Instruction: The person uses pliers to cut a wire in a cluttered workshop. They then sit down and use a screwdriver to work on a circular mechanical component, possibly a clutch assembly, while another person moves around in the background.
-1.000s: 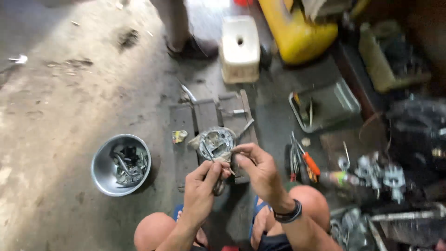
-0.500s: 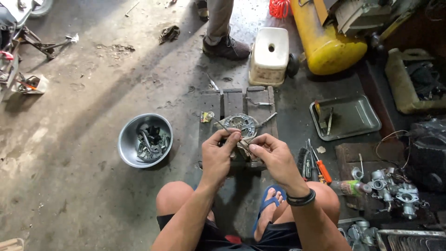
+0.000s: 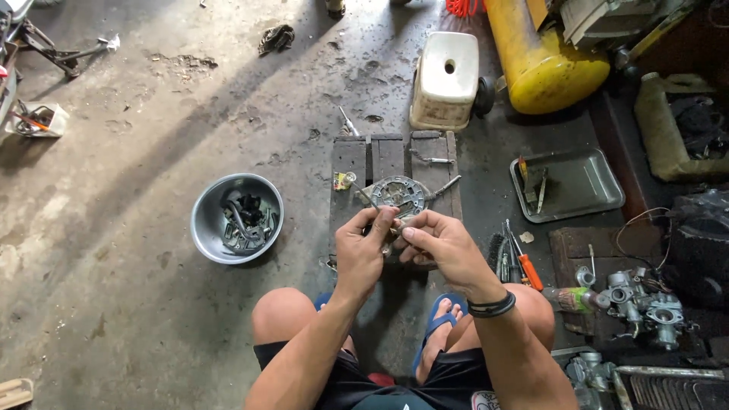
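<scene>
Round metal part (image 3: 401, 194) just beyond both hands (image 3: 402, 247)

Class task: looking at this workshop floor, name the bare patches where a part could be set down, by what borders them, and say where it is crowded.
Bare concrete lies left of the metal bowl, and between the bowl and the wooden boards. The metal tray has bare room at its right. Crowded: around both hands, left hand and right hand, and among the screwdrivers and carburettor parts.
</scene>
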